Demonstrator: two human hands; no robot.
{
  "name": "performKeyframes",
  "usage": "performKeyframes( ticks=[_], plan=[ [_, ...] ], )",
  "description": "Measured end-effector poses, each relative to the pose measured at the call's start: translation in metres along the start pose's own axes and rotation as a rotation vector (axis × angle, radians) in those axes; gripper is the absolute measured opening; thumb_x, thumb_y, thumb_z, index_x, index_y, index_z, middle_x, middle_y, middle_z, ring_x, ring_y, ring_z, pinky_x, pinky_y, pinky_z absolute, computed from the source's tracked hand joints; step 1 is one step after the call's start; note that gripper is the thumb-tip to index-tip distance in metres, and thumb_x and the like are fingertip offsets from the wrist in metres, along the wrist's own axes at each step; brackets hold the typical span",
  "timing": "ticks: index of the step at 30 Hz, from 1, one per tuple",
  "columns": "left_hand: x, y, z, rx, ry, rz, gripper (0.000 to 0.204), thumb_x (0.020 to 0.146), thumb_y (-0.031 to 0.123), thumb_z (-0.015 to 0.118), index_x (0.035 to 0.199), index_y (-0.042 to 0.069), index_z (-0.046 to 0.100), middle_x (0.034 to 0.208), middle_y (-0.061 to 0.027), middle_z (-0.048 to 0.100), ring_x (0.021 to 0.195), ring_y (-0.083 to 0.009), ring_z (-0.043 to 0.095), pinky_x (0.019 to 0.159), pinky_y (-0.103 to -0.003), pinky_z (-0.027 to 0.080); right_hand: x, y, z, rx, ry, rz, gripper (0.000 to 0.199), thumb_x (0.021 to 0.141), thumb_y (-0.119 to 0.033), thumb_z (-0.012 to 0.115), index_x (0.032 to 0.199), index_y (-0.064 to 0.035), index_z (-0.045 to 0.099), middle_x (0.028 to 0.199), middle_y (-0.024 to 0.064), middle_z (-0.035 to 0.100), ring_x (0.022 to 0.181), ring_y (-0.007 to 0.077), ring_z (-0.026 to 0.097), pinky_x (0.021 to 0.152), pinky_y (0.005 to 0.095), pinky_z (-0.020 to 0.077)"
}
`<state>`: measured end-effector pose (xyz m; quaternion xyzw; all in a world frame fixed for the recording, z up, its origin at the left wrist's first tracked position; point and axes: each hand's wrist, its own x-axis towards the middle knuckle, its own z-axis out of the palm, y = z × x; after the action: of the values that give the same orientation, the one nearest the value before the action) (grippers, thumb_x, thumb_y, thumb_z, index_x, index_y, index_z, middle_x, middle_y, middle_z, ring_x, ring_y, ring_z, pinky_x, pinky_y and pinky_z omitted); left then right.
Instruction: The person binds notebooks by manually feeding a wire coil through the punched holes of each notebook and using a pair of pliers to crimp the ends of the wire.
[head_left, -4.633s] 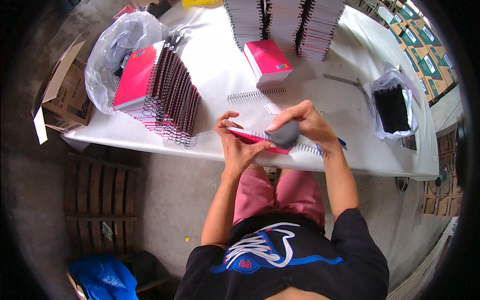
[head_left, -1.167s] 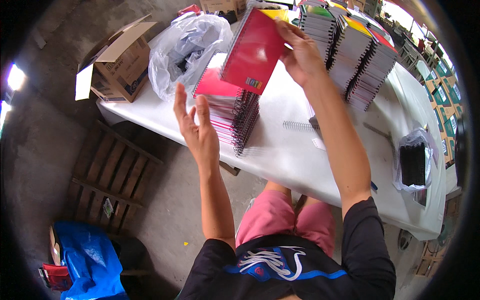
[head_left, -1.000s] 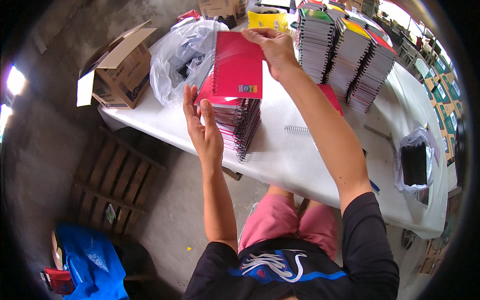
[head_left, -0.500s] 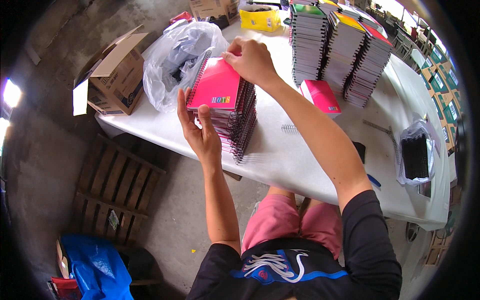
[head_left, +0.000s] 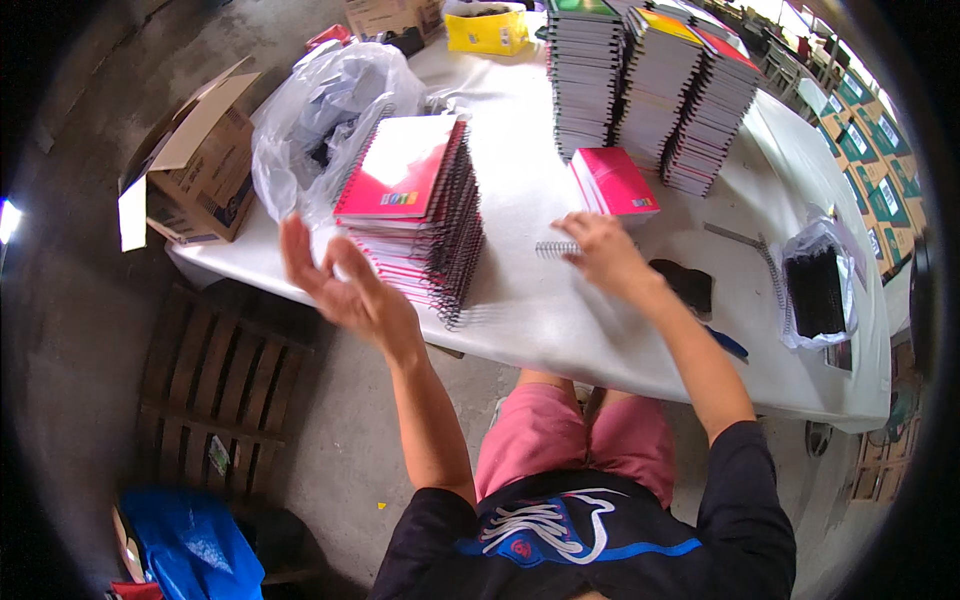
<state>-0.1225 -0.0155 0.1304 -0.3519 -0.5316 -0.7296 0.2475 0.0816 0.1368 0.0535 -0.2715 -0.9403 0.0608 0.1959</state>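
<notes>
A stack of spiral-bound notebooks (head_left: 405, 165) with a glossy pink-red cover on top stands at the table's left side. My left hand (head_left: 350, 290) hovers at the stack's near left corner, fingers spread, holding nothing and slightly blurred. My right hand (head_left: 607, 258) reaches low over the table, its thumb and fingers apart around the right end of a loose metal spiral coil (head_left: 550, 249). The fingers cover that end, so contact is hard to make out. Just beyond the right hand lies a pink-covered block of pages (head_left: 618, 183), with no coil visible on it.
Tall stacks of bound notebooks (head_left: 585, 90) stand at the back. A clear plastic bag (head_left: 300, 120) and open cardboard box (head_left: 205, 175) sit left. Rightward are a dark flat piece (head_left: 683, 287), a blue tool (head_left: 728, 342), and a bag of black coils (head_left: 815, 290).
My right hand has left the top of the notebook stack and come right and nearer, down to the loose coil. My left hand has drawn away from the stack's side.
</notes>
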Motion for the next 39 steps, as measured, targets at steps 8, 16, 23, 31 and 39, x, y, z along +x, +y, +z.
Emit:
performKeyframes(
  ticks=[8,16,23,31,39],
  plan=[
    [-0.051,0.037,0.0,-0.225,-0.064,0.24,0.039,0.086,0.021,0.06,0.115,-0.003,0.046,0.117,-0.0209,0.046,0.109,-0.0287,0.048,0.091,-0.038,0.04,-0.028,-0.021,0.029,0.109,0.185,-0.12,0.048,0.075,0.006,0.053,0.121,-0.0092,0.056,0.098,0.0127,0.052,0.09,0.0258,0.055,0.078,0.0346,0.0469],
    [-0.097,0.064,0.007,-0.235,-0.556,-0.043,0.02,0.077,-0.001,0.063,0.097,-0.001,0.06,0.099,-0.0146,0.057,0.095,-0.0244,0.054,0.083,-0.033,0.042,0.016,0.047,-0.083,0.266,0.535,0.59,0.063,0.07,-0.03,0.077,0.122,-0.0036,0.053,0.095,0.0105,0.055,0.084,0.0203,0.054,0.078,0.0349,0.0443],
    [-0.103,0.062,0.01,-0.197,-0.634,-0.042,0.015,0.074,-0.002,0.065,0.089,0.001,0.064,0.089,-0.0129,0.059,0.084,-0.0233,0.058,0.075,-0.031,0.045,0.011,0.107,-0.057,0.746,0.112,0.806,0.06,0.057,-0.024,0.086,0.104,0.0047,0.061,0.098,0.0151,0.064,0.086,0.0206,0.061,0.076,0.0314,0.0464],
    [-0.144,0.013,0.085,0.079,-1.008,-0.045,0.063,0.083,0.037,0.062,0.133,0.003,0.042,0.131,-0.0214,0.044,0.118,-0.0372,0.044,0.099,-0.042,0.035,0.014,0.141,-0.039,0.513,0.126,0.727,0.034,0.062,-0.031,0.082,0.078,-0.0052,0.068,0.062,0.0004,0.056,0.055,0.0105,0.046,0.046,0.0292,0.0321],
    [-0.161,0.005,0.143,0.346,-1.123,-0.013,0.081,0.082,0.065,0.046,0.138,0.006,0.037,0.145,-0.0086,0.032,0.136,-0.0345,0.019,0.101,-0.058,0.019,0.007,0.113,-0.056,0.703,0.161,0.881,0.039,0.063,-0.023,0.081,0.09,0.0018,0.066,0.083,0.0101,0.066,0.071,0.0171,0.06,0.065,0.0334,0.0458]
  ],
)
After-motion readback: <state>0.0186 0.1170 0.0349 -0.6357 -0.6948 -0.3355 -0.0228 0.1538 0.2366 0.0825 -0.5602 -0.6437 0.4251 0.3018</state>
